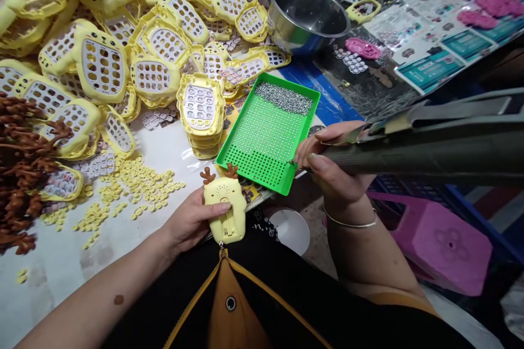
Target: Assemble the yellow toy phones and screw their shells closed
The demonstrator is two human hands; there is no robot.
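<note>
My left hand (190,218) is closed on a pale yellow toy phone (236,199), with the thumb across its back. The phone has brown antlers on top, small speaker holes and an open battery compartment. My right hand (338,177) grips the front end of a dark power screwdriver (417,147), whose lever runs along its upper side. The screwdriver's tip points left, over the near right edge of a green perforated tray (270,136). Small silver screws (282,98) are heaped at the tray's far end.
A stack of yellow phone fronts (200,109) stands left of the tray, before a large pile of similar shells (102,60). Loose yellow buttons (139,182) and brown antlers (24,169) lie at left. A steel bowl (307,11) stands behind; a pink stool (446,245) is at right.
</note>
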